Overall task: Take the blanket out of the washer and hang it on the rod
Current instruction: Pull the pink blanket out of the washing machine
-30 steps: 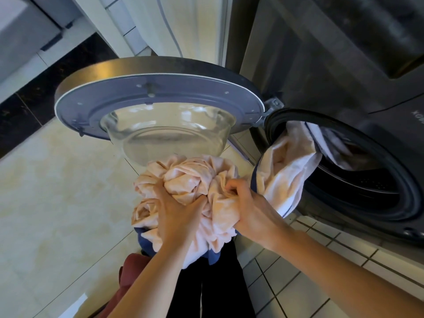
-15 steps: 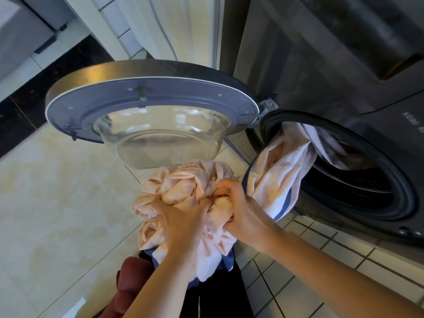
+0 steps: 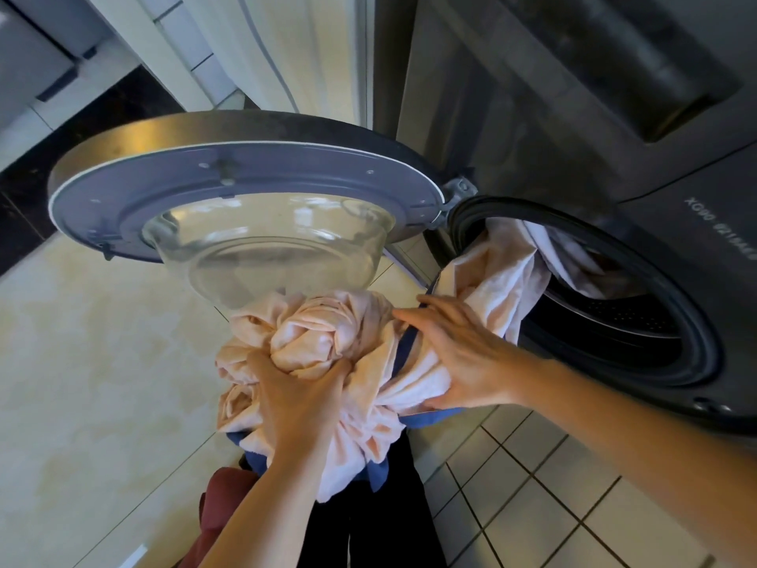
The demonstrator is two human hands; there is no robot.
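- Glossy cream floor tiles [image 3: 82, 362] at 9 o'clock; small gridded tiles at 5.
- Dark washer [image 3: 614, 198], round door [image 3: 245, 190] swung open, clear domed glass.
- Crumpled pink blanket [image 3: 327, 334], blue-edged, trails from the drum at 3 o'clock to centre.
- Left hand [image 3: 295, 399] clenched in the bundle; right hand [image 3: 463, 354] spread, fingers loose on the cloth.

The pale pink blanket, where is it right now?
Head view, centre: the pale pink blanket is bunched below the open washer door, part trailing right into the drum opening.

1. We count one washer [image 3: 573, 157], dark grey.
2. We count one round door [image 3: 123, 190], swung wide.
3. We count one pale pink blanket [image 3: 327, 334] with a blue edge.
4. We count two hands: one left hand [image 3: 295, 399] and one right hand [image 3: 463, 350].
5. We count one white curtain [image 3: 286, 47].
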